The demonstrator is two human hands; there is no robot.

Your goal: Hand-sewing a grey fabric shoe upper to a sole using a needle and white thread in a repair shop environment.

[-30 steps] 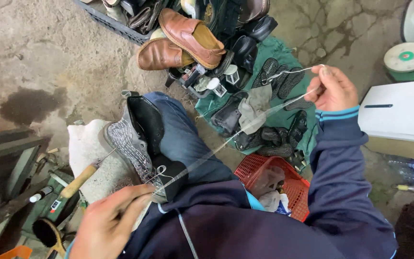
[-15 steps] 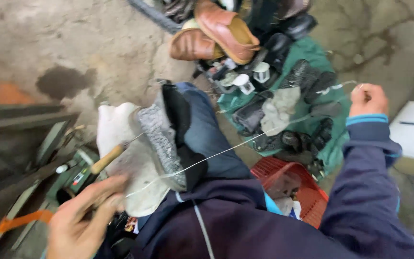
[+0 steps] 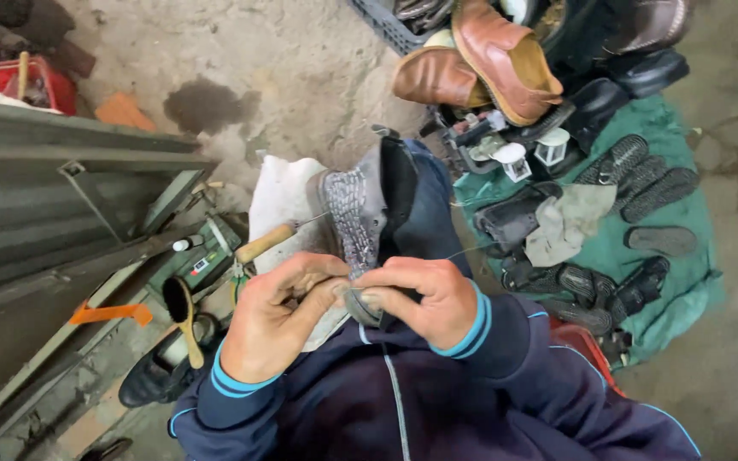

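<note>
A grey knitted shoe (image 3: 360, 213) with a black opening rests sole-side up on my knee, over a white cloth (image 3: 279, 201). My left hand (image 3: 279, 316) and my right hand (image 3: 424, 299) meet at the shoe's near end, fingertips pinched together on a thin thread (image 3: 463, 252) that runs off to the right. An awl with a wooden handle (image 3: 266, 243) lies against the shoe's left side, its metal tip pointing at the sole. Both sleeves are dark blue with light blue cuffs.
Brown leather shoes (image 3: 480, 60) and dark shoes pile up at the top. A green cloth (image 3: 668, 282) on the right carries black soles and a grey rag (image 3: 570, 222). A red basket (image 3: 595, 346) sits by my right arm. Metal frames, a brush (image 3: 181, 312) and tools lie at the left.
My right hand, which was stretched out to the right pulling the thread taut, has come back to the shoe. My left hand has risen to meet it at the sole.
</note>
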